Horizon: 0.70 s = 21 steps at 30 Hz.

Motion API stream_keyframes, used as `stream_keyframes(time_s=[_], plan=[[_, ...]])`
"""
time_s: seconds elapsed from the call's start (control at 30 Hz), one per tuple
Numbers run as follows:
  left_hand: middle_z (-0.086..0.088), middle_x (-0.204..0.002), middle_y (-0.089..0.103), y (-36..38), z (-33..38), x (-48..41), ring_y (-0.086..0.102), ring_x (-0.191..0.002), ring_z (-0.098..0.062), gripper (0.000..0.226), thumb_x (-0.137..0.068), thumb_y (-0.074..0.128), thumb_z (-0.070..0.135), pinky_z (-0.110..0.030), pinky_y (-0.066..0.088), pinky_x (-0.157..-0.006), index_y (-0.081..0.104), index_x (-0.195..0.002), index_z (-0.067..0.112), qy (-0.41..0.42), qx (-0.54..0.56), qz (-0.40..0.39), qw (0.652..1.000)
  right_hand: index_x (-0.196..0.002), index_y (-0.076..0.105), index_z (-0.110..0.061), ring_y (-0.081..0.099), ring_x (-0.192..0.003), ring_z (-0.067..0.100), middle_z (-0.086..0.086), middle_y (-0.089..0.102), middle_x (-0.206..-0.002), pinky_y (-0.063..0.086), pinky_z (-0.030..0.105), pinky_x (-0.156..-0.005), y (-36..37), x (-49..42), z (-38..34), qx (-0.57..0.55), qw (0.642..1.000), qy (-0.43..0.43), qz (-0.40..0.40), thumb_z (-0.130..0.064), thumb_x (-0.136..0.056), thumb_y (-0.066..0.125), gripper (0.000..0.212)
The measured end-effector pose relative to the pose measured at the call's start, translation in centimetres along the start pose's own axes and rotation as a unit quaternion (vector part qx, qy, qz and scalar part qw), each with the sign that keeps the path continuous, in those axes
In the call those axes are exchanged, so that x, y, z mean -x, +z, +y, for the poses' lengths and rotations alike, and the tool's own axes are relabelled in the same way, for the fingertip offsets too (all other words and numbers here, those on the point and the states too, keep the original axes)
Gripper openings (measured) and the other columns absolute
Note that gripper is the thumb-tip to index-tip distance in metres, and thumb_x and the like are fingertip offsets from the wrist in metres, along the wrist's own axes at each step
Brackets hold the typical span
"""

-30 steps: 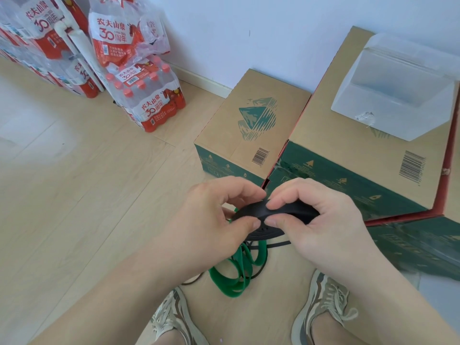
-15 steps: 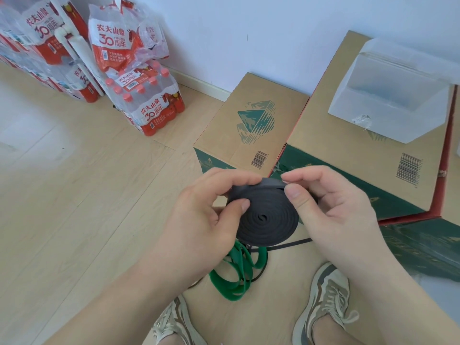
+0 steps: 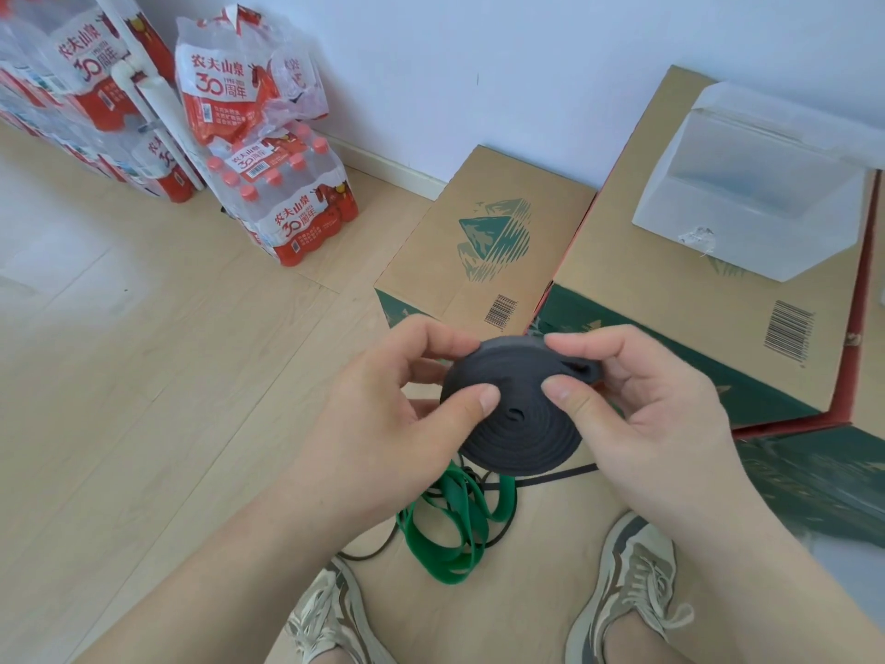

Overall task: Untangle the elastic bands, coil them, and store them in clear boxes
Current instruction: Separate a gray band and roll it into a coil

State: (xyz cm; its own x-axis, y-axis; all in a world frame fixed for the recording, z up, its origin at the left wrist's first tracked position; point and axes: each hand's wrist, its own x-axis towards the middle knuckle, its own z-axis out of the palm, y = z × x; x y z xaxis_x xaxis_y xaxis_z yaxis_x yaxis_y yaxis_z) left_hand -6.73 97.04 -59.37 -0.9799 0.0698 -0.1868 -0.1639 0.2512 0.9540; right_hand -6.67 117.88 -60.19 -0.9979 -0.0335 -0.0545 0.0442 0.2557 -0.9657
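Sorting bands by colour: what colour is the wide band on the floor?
The wide band is green, clearest in the head view.

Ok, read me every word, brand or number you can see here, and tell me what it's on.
"农夫山泉": wraps of the bottled-water packs.
"30周年": same wraps, below the brand.
Small print on the wraps: too small to read.
Barcode digits on the left cardboard box and right cardboard box: unreadable.

Pale wood floor (image 3: pixel 143 376) meets a white wall (image 3: pixel 479 64); cardboard boxes (image 3: pixel 483 242) at right, bottled-water packs (image 3: pixel 287 208) stacked at left
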Motion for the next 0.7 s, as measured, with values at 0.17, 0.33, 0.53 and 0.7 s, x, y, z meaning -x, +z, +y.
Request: stream_keyframes(time_s=[0.17,0.33,0.53,0.7], plan=[[0.007,-0.099,0.075,-0.11,-0.08,-0.15,0.073,-0.089,-0.013,0.032,-0.089,0.077,0.008,-0.039,0.064,-0.075,0.072,-0.098,0.039,0.008,-0.031,-0.027,0.999,-0.105,0.071,-0.037,0.07,-0.102,0.012,-0.013,0.076,-0.104,0.056,0.017,-0.082,0.03,0.2,0.04,0.045,0.998,-0.015,-0.047,-0.006,-0.091,0.072,0.034],[-0.001,-0.1,0.076,-0.27,-0.23,-0.06,0.073,-0.086,-0.024,0.027,-0.093,0.073,0.012,-0.034,0.063,-0.077,0.079,-0.107,0.034,0.0,0.004,-0.063,0.998,-0.106,0.063,-0.034,0.069,-0.098,0.019,-0.006,0.076,-0.102,0.055,0.023,-0.084,-0.06,0.19,-0.35,0.011,0.998,-0.027,-0.056,0.0,-0.092,0.07,0.037],[0.004,-0.098,0.074,-0.04,-0.1,-0.11,0.069,-0.088,-0.019,0.025,-0.092,0.076,0.015,-0.03,0.061,-0.07,0.075,-0.109,0.034,0.006,-0.012,-0.097,0.995,-0.094,0.071,-0.027,0.071,-0.088,0.012,-0.012,0.077,-0.094,0.055,0.018,-0.074,-0.31,0.18,-0.22,0.014,0.998,0.009,-0.059,-0.007,-0.087,0.078,0.023],[0.019,-0.103,0.075,0.3,0.11,0.05,0.069,-0.096,-0.007,0.04,-0.087,0.08,0.01,-0.013,0.052,-0.072,0.073,-0.117,0.035,0.054,-0.097,-0.089,0.99,-0.095,0.07,-0.031,0.07,-0.095,0.005,-0.022,0.075,-0.097,0.055,0.014,-0.074,0.0,0.32,-0.64,0.041,0.996,0.009,-0.075,-0.011,-0.088,0.077,0.022]])
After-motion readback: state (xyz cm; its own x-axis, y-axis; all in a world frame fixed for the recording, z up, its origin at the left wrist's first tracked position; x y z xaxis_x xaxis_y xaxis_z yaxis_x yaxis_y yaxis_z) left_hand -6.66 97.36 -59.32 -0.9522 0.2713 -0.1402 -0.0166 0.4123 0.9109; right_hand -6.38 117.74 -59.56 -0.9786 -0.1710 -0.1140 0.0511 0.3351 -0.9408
